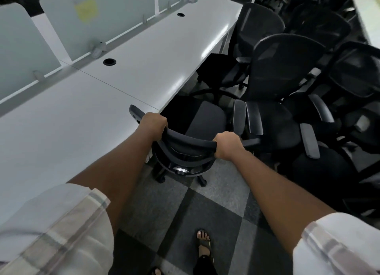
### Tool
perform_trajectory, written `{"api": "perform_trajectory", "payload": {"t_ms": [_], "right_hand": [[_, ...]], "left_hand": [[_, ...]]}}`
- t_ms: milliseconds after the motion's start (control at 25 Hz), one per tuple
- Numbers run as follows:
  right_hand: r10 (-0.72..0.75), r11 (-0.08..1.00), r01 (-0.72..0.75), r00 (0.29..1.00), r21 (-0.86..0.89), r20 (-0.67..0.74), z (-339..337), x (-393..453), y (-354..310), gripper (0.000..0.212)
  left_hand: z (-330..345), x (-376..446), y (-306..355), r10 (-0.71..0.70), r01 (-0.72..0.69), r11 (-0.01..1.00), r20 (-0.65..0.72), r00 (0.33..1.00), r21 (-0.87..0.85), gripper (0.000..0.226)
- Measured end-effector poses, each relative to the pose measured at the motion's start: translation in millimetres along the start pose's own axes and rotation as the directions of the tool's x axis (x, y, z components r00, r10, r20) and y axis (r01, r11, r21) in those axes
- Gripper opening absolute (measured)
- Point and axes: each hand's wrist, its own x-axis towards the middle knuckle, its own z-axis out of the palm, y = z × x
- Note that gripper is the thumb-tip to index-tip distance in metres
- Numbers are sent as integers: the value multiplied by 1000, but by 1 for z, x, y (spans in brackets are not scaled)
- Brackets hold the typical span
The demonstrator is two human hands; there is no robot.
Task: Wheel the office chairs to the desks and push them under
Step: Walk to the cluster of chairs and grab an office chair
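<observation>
Beside the long white desk (61, 131), a black office chair (191, 143) with a grey fabric seat stands at the desk's edge, its seat partly under the top. The left hand (153, 123) and right hand (226, 144) each grip the chair's curved top rail, fingers curled over it.

Dim cool light, glare on desk (156, 55), blurred bowed edges

1. We see bare surface (86, 118) across the left and centre of the frame, free to pass over.
2. A cluster of black chairs (287, 73) crowds the right side, blocking that way.
3. Divider panels (107, 18) wall off the upper left.
4. Open carpet floor (205, 209) lies at lower centre.
</observation>
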Motion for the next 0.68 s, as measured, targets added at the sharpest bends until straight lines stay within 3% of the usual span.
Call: {"api": "perform_trajectory", "payload": {"t_ms": [200,440,680], "right_hand": [[1,1000,-1,1000,13,10,18,-30,-32,1],[22,998,-19,999,65,-46,13,-20,-18,4],[-79,995,84,994,59,-70,4,18,23,8]], "left_hand": [[13,-25,-8,63,-60,993,-28,998,100,27],[8,-8,-10,64,-59,995,-69,996,76,26],[-6,22,-4,3,-3,1000,-47,999,15,20]]}}
